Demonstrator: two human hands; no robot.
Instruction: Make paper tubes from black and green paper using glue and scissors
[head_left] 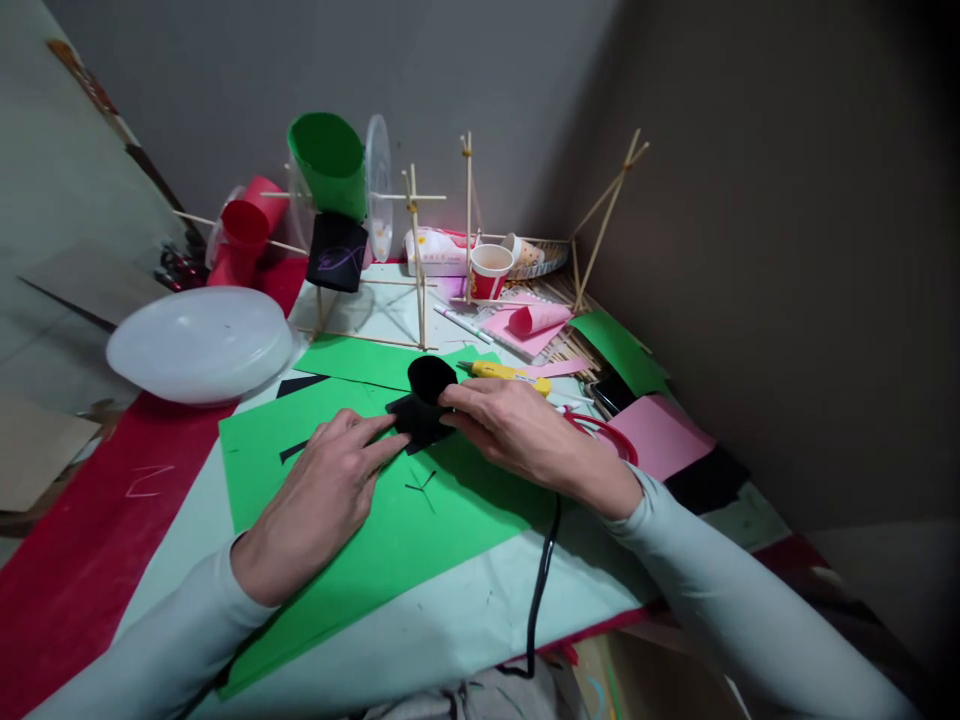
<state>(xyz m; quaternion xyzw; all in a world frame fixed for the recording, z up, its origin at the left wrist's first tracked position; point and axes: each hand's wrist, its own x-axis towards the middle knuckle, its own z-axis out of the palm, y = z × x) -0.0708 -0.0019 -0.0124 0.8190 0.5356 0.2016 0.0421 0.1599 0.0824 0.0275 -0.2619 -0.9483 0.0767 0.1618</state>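
A short black paper tube (433, 378) stands with its round mouth facing up, pinched at its right side by my right hand (517, 425). Under the tube lies a flat piece of black paper (416, 425). My left hand (330, 480) rests its thumb and index finger on the left edge of that piece, the fingertips apart and the other fingers partly curled. Both black pieces sit on a large sheet of green paper (450, 520). Just behind my right hand is a yellow glue gun (502, 374), its nozzle pointing left. Thin black scraps (421, 487) lie in front.
A stick frame (420, 270) carries a green paper tube (330, 170) and a black one (337, 252). Left are a white plastic lid (202, 340) and red tubes (244, 230). A paper cup (490, 272), pink paper (660, 435) and a black cord (541, 590) lie around.
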